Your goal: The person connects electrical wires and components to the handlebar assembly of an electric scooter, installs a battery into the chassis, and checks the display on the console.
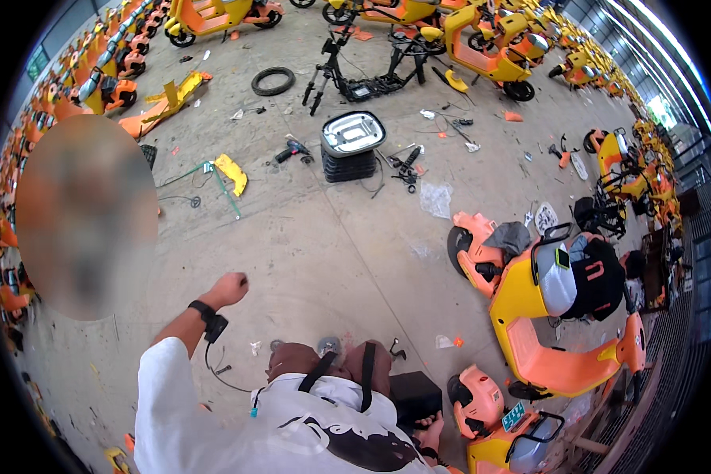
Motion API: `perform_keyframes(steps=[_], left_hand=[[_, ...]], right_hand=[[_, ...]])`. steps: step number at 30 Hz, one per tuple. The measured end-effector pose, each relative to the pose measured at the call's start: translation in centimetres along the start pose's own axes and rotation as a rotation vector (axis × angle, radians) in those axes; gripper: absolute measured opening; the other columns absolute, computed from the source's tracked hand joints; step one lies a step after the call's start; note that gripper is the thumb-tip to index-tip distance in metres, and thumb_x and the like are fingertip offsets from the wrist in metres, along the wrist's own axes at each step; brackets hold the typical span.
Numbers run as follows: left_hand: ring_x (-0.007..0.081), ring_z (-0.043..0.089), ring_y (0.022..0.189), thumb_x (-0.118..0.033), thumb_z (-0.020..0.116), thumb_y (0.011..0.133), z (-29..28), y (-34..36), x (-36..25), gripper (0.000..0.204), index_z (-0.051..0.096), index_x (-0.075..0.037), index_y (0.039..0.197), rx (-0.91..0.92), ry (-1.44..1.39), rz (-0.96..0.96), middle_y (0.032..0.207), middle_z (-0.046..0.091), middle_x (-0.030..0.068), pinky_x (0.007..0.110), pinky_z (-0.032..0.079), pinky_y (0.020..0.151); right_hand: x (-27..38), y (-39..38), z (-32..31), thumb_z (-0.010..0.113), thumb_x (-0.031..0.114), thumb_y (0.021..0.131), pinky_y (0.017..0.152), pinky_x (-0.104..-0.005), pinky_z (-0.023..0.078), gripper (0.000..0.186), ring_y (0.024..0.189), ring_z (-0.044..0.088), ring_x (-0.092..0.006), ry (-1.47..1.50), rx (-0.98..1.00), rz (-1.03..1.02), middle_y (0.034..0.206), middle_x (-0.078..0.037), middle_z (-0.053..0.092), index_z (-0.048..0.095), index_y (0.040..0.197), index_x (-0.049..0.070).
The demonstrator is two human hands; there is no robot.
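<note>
My left hand (231, 290) is raised out in front of me over the concrete floor, its fingers curled in and nothing showing in them. A black strap with a small device (211, 320) sits on that wrist, with a thin cable hanging from it. Low by my right side, my right hand (430, 433) grips the lower edge of a black box-shaped thing (416, 396). The box is next to my right leg and close to an orange and yellow scooter (482, 403). My body hides part of that hand and arm.
A yellow and orange scooter (513, 308) stands at right. Ahead are a stack of black crates with a silver-topped seat (354, 133), a stripped black scooter frame (363, 83), a tire (273, 81), a power drill (294, 150) and yellow panels (231, 174). A blurred shape (87, 217) is at left.
</note>
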State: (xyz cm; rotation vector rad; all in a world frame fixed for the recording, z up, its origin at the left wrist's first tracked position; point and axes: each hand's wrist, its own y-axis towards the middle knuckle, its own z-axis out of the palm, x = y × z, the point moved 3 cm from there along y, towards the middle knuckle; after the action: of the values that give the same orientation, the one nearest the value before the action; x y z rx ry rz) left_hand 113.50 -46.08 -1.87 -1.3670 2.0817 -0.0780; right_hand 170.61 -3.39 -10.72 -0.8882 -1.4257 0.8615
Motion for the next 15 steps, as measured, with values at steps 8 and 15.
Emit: perform_keyframes(steps=[8,15], left_hand=[[0.0287,0.062,0.07,-0.013,0.056,0.083,-8.4,9.0,-13.1,0.014,0.06,0.001,0.085,-0.166,-0.347,0.224,0.078,0.064,0.0158,0.037,0.049,0.065],[0.0359,0.062,0.087,-0.018,0.057,0.071,5.2,-3.5,11.4,0.023,0.069,-0.003,0.083,0.082,-0.165,-0.735,0.09,0.066,0.0198,0.043,0.05,0.08]], right_hand=[[10.7,9.7,24.3,0.039,0.041,0.094,0.049,-0.0335,0.039,0.04,0.042,0.033,-0.0161,-0.119,0.159,-0.06,0.047,0.0,0.03,0.035,0.063,0.015],[16.1,9.4,42.6,0.041,0.043,0.093,0.053,-0.0343,0.04,0.042,0.046,0.034,-0.0166,-0.162,0.1,-0.007,0.048,0.0,0.032,0.036,0.064,0.014]])
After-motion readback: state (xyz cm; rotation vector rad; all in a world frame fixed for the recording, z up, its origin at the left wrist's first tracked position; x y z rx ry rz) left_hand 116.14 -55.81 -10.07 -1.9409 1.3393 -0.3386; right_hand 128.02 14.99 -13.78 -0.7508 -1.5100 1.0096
